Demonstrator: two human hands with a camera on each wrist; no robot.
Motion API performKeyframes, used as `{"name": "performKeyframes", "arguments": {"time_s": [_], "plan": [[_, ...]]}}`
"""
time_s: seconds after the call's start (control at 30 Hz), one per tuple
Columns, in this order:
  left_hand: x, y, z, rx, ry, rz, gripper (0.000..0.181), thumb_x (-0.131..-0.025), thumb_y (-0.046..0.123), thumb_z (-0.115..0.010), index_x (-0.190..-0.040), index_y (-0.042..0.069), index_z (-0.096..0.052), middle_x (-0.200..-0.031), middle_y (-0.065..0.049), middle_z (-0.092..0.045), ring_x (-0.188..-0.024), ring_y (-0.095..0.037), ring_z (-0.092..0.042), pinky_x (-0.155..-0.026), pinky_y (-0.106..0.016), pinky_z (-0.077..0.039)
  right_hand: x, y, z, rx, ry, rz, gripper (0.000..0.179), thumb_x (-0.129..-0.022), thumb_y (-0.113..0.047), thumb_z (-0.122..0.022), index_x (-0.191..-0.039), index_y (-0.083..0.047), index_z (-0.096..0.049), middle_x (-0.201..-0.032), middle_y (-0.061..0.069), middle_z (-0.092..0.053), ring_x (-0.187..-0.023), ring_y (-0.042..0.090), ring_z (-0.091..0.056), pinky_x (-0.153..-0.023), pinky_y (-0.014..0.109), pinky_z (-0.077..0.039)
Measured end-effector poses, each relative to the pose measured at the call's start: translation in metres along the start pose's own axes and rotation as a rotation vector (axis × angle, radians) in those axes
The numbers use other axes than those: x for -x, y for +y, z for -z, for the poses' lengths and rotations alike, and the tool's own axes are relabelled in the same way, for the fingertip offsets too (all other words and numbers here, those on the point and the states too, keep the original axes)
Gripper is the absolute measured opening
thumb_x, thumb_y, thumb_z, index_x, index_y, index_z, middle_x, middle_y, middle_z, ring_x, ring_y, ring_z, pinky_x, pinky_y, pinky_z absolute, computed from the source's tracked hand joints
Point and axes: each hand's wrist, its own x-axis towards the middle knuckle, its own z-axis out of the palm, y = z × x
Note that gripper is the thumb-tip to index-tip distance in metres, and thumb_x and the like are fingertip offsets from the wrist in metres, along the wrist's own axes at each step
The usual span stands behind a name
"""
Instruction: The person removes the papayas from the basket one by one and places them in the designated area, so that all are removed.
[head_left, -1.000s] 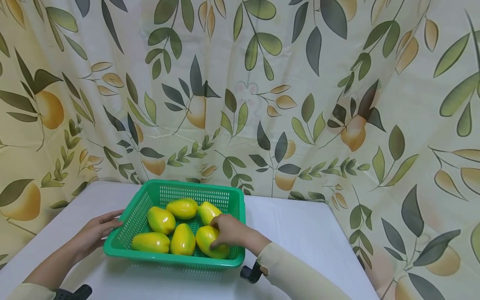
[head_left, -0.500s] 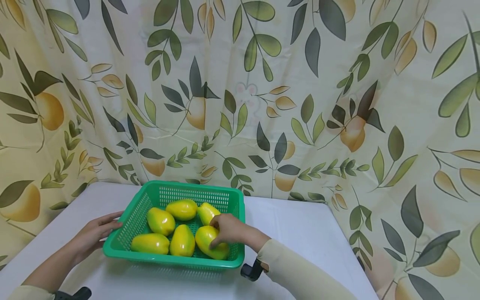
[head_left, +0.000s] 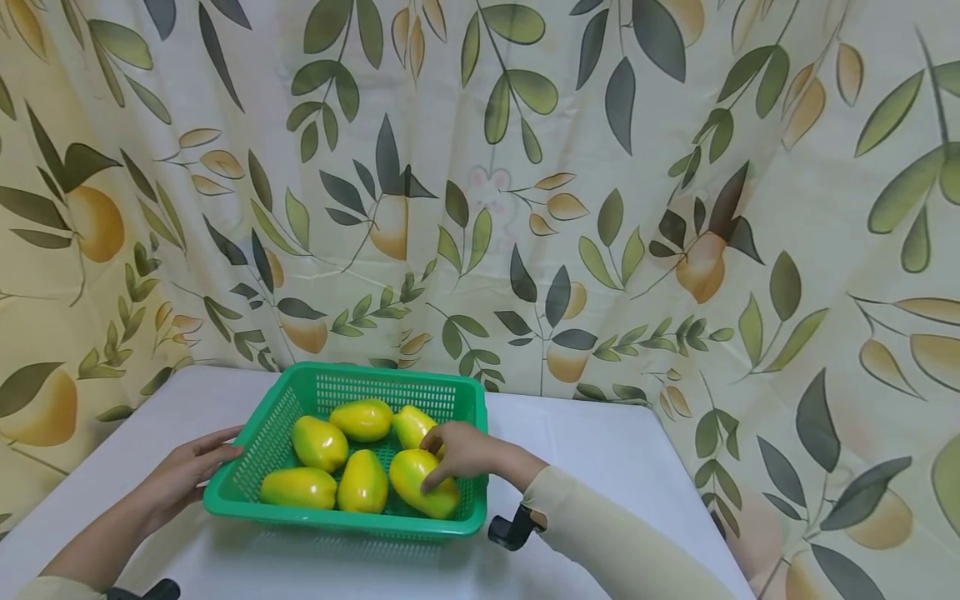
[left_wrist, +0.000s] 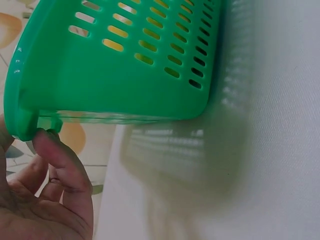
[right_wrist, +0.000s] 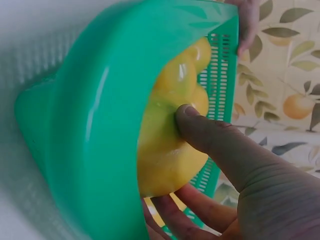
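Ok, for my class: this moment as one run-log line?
right hand grips papaya-like fruit | left hand touches green slotted basket | five similar fruits in basket | basket on white table

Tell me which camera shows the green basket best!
The head view, because nearly the whole green basket shows, six yellow fruits inside; the right hand hides a bit. The left wrist view shows only a slotted corner; the right wrist view, a close rim and part of the slotted wall.
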Motion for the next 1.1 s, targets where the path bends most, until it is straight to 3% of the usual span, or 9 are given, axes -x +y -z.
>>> {"name": "performKeyframes", "arguments": {"time_s": [0.17,0.33,0.6,1.1], "plan": [[0.001,0.001,0.000,-0.004,0.007,0.011,0.076,-0.086,0.039,-0.057,-0.142,0.004,-0.019,-0.112,-0.008,-0.056,-0.092,-0.018,-0.057,-0.076,-0.039,-0.051,0.002,0.000,0.003,-0.092,-0.022,0.001,0.057,-0.064,-0.030,-0.081,-0.112,-0.009,-0.058,-0.102,0.000,-0.059,-0.087,0.012,-0.054,-0.068,0.022,-0.050],[0.001,0.001,-0.001,-0.017,0.023,0.019,0.078,-0.085,0.041,-0.058,-0.142,0.005,-0.020,-0.113,-0.009,-0.055,-0.092,-0.018,-0.057,-0.076,-0.039,-0.051,0.004,-0.001,0.006,-0.234,-0.039,-0.061,0.055,-0.065,-0.024,-0.080,-0.112,-0.009,-0.055,-0.106,0.006,-0.058,-0.085,0.014,-0.056,-0.062,0.026,-0.053],[0.001,0.001,0.000,0.019,0.016,0.015,0.078,-0.085,0.039,-0.059,-0.142,0.003,-0.019,-0.113,-0.007,-0.055,-0.090,-0.020,-0.059,-0.076,-0.039,-0.051,0.006,-0.005,0.011,-0.385,-0.013,-0.158,0.049,-0.069,-0.018,-0.078,-0.111,-0.006,-0.055,-0.104,0.010,-0.054,-0.081,0.020,-0.057,-0.066,0.038,-0.055],[0.001,0.003,0.003,0.024,-0.015,0.021,0.078,-0.086,0.037,-0.058,-0.142,0.002,-0.017,-0.114,-0.007,-0.055,-0.091,-0.022,-0.059,-0.077,-0.039,-0.051,0.008,-0.003,0.024,-0.577,-0.016,-0.246,0.056,-0.070,-0.017,-0.076,-0.118,-0.006,-0.050,-0.112,0.012,-0.046,-0.088,0.026,-0.055,-0.071,0.042,-0.053]]}}
